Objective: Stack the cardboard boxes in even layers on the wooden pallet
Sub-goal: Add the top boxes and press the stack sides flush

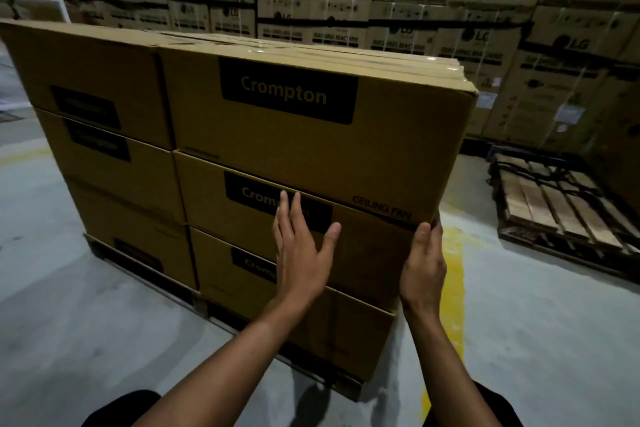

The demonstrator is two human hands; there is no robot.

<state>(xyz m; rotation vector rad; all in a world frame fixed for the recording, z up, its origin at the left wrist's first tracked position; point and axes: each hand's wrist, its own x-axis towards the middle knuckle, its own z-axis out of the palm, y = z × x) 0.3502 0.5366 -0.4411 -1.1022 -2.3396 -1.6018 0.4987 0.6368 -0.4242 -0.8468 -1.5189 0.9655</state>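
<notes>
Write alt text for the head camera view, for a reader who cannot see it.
A person's left hand lies flat on the front of the middle box in a three-high stack of Crompton cardboard boxes, while the right hand holds that box's right corner. The stack sits on a wooden pallet; an empty pallet lies to the right, before a wall of LG cartons.

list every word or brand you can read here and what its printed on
"Crompton": black label on the top front box.
"Cromp...": label on the middle box, partly covered by the left hand.
"CEILING FAN": middle box, near the right hand.
"Crom...": label on the bottom box, cut off by the left arm.
"LG", "WASHING MACHINE": background cartons.
Labels on the left column boxes: too blurred to read.
</notes>
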